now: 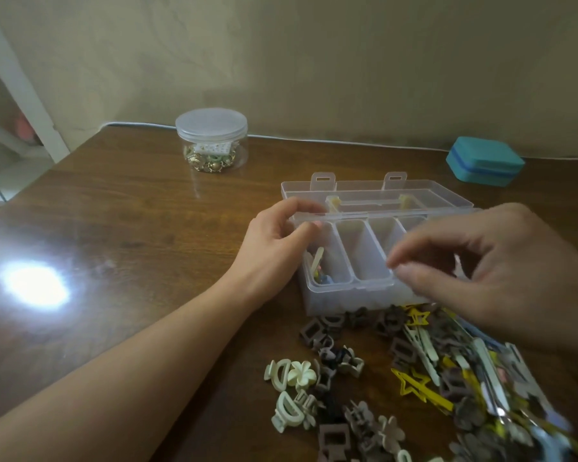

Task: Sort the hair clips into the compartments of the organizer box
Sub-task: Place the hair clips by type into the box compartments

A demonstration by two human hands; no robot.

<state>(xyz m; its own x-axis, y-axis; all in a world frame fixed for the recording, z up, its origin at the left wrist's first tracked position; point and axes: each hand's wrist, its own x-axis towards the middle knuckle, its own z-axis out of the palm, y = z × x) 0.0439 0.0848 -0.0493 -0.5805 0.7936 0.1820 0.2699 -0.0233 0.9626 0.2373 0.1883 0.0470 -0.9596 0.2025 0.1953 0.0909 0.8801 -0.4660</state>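
Item 1, L hand (277,233): grip clamped on far-left corner of organizer box (347,288), thumb and fingers pinching the rim where the open lid (377,195) hinges back.
Item 2, R hand (501,271): hovers over box's R side, thumb and forefinger tips together; blurred, cannot tell if anything is pinched between them.
Item 3, box: clear plastic, on bench (131,228). Leftmost compartment (327,261) holds a few clips; next one looks bare; those further R hidden by hand.
Item 4, hair clips (397,378): large mixed pile (claw, flower, star, snap types) loose on bench just in front of box.
Status: sorting barely begun; approx. whole pile left.
Misc: lidded jar (211,141), teal case (484,161) near wall.
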